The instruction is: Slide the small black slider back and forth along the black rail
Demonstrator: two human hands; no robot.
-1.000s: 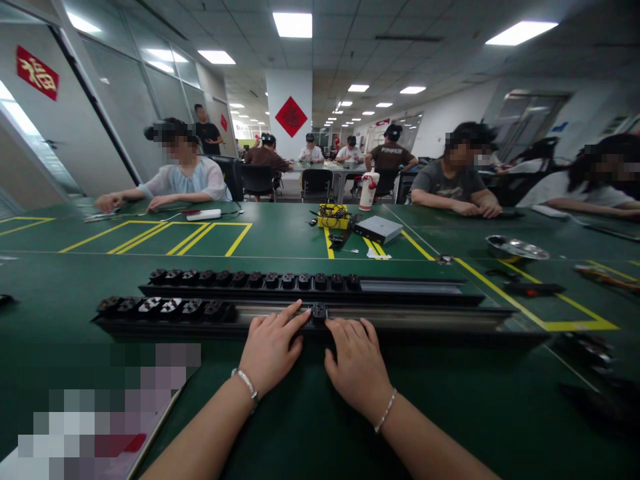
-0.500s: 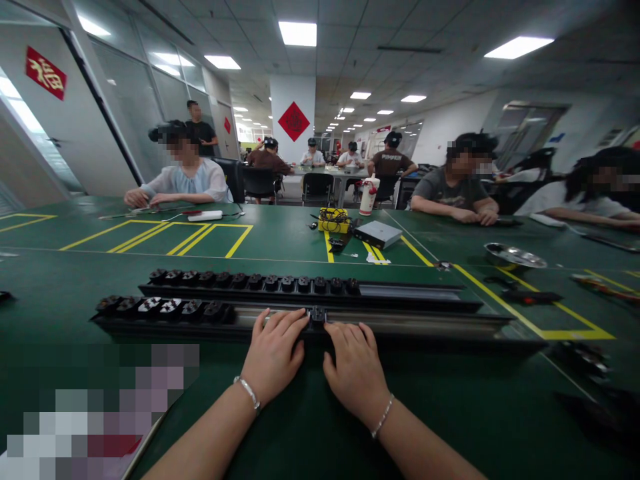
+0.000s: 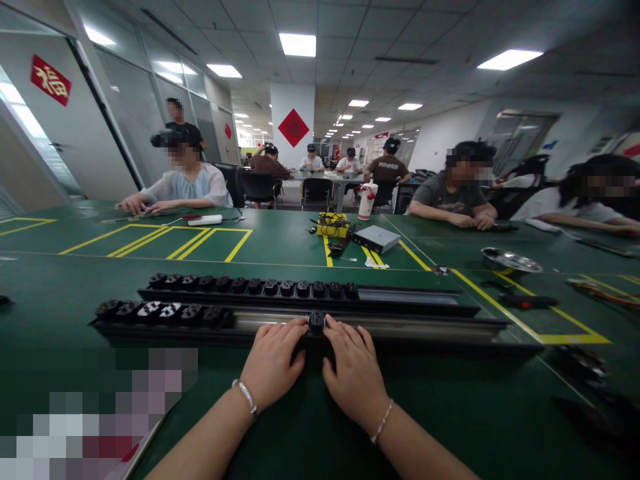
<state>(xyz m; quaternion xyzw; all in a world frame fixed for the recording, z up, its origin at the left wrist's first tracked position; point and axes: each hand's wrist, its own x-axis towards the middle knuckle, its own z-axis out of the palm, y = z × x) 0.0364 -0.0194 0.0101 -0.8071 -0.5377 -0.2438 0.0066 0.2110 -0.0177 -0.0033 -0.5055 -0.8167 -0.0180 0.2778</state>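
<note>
A small black socket module (image 3: 316,321) sits in the channel of the nearer black track rail (image 3: 420,327). My left hand (image 3: 276,357) has its fingertips against the module's left side. From the right, the fingertips of my right hand (image 3: 354,373) press on its other side, so it is gripped between both hands. Both thumbs hang lower, in front of the rail. Several similar modules (image 3: 170,310), two with white faces, fill the left end of this rail. Behind it lies a second rail (image 3: 410,297) with a row of black modules (image 3: 270,287).
Farther back on the green table (image 3: 280,233) are a yellow box with cables (image 3: 334,225), a grey box (image 3: 377,238) and a white cup (image 3: 367,200). A metal bowl (image 3: 511,260) and dark parts (image 3: 583,363) lie to the right. Co-workers sit across the table.
My hands stay on the module, which keeps its place in the rail. The view has tilted slightly upward. A person standing at the back left has shifted left.
</note>
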